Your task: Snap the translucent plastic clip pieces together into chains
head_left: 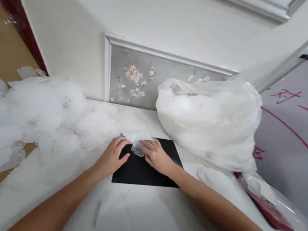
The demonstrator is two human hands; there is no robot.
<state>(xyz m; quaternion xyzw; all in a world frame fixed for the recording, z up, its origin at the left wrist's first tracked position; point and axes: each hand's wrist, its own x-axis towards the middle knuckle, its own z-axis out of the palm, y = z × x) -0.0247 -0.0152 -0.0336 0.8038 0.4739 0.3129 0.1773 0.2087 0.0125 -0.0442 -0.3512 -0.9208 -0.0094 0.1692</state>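
A black rectangular mat lies on the white table in front of me. Over its far part is a thin, translucent plastic piece with a scalloped edge. My right hand has its fingers closed on this piece; its thumb side faces down toward the mat. At the mat's left edge, my left hand rests with thumb and fingers apart, fingertips close to the plastic piece. Nothing shows between the left thumb and fingers. More translucent material lies just beyond both hands, its outline unclear.
A large heap of similar translucent pieces covers the left side. A full white plastic bag stands at the back right. Beside it lie a red item in clear wrapping and a whiteboard with red writing. The wall closes off the back.
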